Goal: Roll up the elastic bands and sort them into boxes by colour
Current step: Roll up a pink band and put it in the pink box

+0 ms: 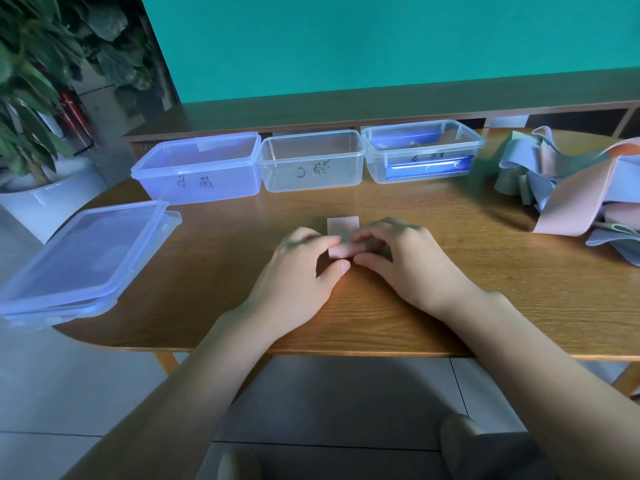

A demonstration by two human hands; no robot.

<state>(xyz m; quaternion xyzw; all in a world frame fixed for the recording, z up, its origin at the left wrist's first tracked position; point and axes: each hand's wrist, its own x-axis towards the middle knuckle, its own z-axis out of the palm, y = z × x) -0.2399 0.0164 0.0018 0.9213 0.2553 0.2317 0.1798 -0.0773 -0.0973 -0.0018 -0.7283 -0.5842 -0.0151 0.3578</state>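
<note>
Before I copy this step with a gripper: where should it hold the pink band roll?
Probably across the rolled part, pinched front and back from above, as the left hand and right hand do. The loose tail lies flat on the table, offering little to grip.

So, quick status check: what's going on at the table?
Left hand and right hand both pinching pink band, roll nearly done. Three boxes open behind. Nothing in the way.
</note>
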